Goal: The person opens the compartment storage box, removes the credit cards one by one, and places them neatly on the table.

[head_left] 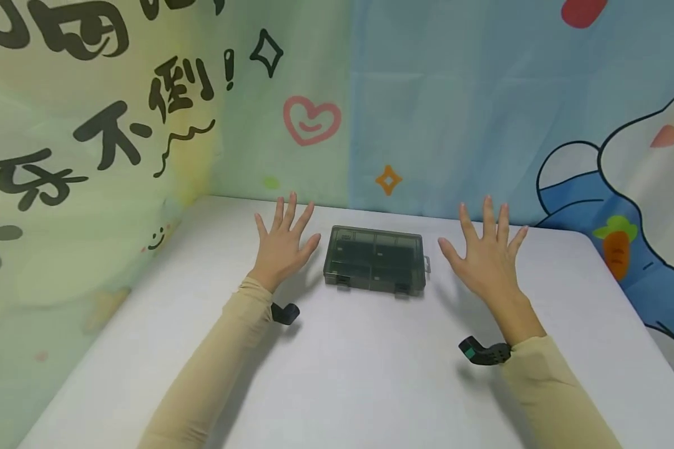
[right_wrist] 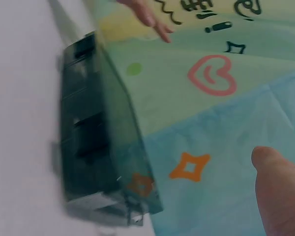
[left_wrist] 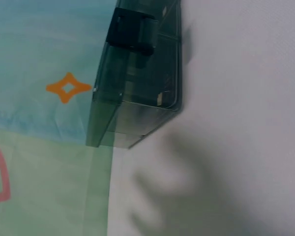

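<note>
A dark, see-through plastic compartment box (head_left: 374, 259) lies with its lid down on the white table, its two latches facing the person. To its left, the left hand (head_left: 283, 246) is raised with fingers spread, holding nothing. The right hand (head_left: 487, 259) is spread the same way on the box's right side, also holding nothing. In the left wrist view the box (left_wrist: 147, 73) shows a black latch, and a hand's shadow falls on the table. The right wrist view has the box (right_wrist: 86, 128) at left and the right thumb (right_wrist: 280, 191) at the edge.
The white table (head_left: 371, 374) ends at a printed cloth backdrop (head_left: 455, 93) behind and at the left. A black wrist camera (head_left: 285, 313) is worn on the left wrist, another black camera (head_left: 483, 351) on the right. Both forearms wear beige sleeves (head_left: 213, 368).
</note>
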A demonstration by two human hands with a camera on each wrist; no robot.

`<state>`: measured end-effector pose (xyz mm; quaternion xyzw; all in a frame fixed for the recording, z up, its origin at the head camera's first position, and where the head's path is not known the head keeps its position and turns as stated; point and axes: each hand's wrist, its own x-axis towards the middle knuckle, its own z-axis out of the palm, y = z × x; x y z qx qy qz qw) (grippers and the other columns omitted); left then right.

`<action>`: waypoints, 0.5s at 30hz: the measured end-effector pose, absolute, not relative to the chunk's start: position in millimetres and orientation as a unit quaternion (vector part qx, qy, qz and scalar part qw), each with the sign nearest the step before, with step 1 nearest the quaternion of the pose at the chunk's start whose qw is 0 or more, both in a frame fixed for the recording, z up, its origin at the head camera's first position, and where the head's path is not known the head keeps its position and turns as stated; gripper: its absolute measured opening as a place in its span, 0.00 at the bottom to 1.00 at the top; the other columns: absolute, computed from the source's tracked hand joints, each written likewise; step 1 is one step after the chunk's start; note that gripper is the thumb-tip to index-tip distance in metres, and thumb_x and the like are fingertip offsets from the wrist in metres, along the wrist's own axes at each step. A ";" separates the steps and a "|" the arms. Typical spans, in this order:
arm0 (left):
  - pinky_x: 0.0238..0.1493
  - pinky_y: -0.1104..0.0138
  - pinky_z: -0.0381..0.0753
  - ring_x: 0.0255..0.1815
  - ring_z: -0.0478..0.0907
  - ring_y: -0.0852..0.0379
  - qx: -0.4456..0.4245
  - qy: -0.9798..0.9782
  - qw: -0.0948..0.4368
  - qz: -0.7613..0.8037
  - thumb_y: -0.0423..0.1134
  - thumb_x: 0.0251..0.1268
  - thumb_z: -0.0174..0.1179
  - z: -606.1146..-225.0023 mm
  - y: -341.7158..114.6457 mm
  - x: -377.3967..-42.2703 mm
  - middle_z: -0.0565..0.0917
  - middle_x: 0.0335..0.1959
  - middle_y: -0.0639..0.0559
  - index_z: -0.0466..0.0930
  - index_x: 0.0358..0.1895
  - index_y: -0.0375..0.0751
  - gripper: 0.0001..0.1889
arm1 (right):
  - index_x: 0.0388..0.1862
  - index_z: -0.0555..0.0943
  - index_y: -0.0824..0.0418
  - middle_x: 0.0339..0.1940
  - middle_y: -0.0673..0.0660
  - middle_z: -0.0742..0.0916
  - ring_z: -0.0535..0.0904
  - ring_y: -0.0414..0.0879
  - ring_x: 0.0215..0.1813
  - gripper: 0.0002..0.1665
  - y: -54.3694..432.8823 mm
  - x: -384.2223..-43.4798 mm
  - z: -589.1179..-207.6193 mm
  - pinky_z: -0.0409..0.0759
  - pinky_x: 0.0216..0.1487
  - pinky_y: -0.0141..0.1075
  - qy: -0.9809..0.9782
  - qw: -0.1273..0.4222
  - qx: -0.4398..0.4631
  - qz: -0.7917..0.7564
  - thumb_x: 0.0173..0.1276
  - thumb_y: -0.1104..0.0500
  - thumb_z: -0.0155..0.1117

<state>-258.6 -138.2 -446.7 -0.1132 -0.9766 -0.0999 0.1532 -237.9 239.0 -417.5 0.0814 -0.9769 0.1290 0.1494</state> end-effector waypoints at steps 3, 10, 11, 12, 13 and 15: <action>0.68 0.30 0.30 0.79 0.29 0.48 -0.117 -0.973 0.166 -0.108 0.67 0.70 0.32 -450.0 -131.4 -261.5 0.31 0.78 0.55 0.40 0.76 0.66 0.34 | 0.78 0.42 0.46 0.78 0.54 0.32 0.17 0.55 0.76 0.46 243.5 -238.3 -412.8 0.19 0.65 0.71 -0.975 0.165 0.075 0.131 0.69 0.28 0.37; 0.67 0.29 0.32 0.79 0.32 0.47 -0.121 -0.971 0.174 -0.108 0.66 0.70 0.35 -454.8 -128.7 -258.3 0.36 0.79 0.53 0.49 0.76 0.60 0.34 | 0.78 0.39 0.45 0.77 0.54 0.30 0.16 0.55 0.75 0.47 244.8 -234.5 -418.1 0.21 0.64 0.72 -0.976 0.166 0.064 0.126 0.68 0.27 0.37; 0.67 0.29 0.32 0.79 0.32 0.47 -0.121 -0.971 0.176 -0.106 0.66 0.70 0.35 -455.1 -129.5 -258.2 0.37 0.79 0.52 0.49 0.76 0.60 0.34 | 0.78 0.39 0.45 0.77 0.54 0.30 0.16 0.55 0.75 0.47 244.4 -234.3 -418.5 0.21 0.64 0.73 -0.976 0.168 0.063 0.128 0.68 0.27 0.37; 0.67 0.29 0.32 0.79 0.32 0.47 -0.122 -0.971 0.177 -0.107 0.66 0.70 0.35 -454.8 -130.3 -258.3 0.36 0.79 0.52 0.48 0.76 0.61 0.34 | 0.78 0.39 0.45 0.77 0.54 0.31 0.17 0.56 0.76 0.47 243.7 -234.2 -418.3 0.22 0.65 0.73 -0.975 0.169 0.061 0.130 0.68 0.28 0.37; 0.67 0.30 0.32 0.79 0.32 0.47 -0.124 -0.970 0.178 -0.107 0.66 0.70 0.35 -454.2 -131.2 -258.4 0.36 0.79 0.52 0.47 0.76 0.61 0.34 | 0.78 0.39 0.46 0.77 0.55 0.31 0.18 0.57 0.76 0.47 242.6 -234.0 -417.5 0.22 0.65 0.73 -0.975 0.170 0.061 0.132 0.69 0.28 0.37; 0.67 0.30 0.32 0.79 0.33 0.46 -0.126 -0.969 0.181 -0.112 0.66 0.70 0.35 -452.9 -133.2 -258.6 0.37 0.79 0.52 0.46 0.76 0.61 0.34 | 0.78 0.40 0.48 0.78 0.57 0.33 0.21 0.59 0.77 0.47 240.1 -234.3 -416.0 0.24 0.65 0.73 -0.973 0.175 0.064 0.140 0.69 0.29 0.38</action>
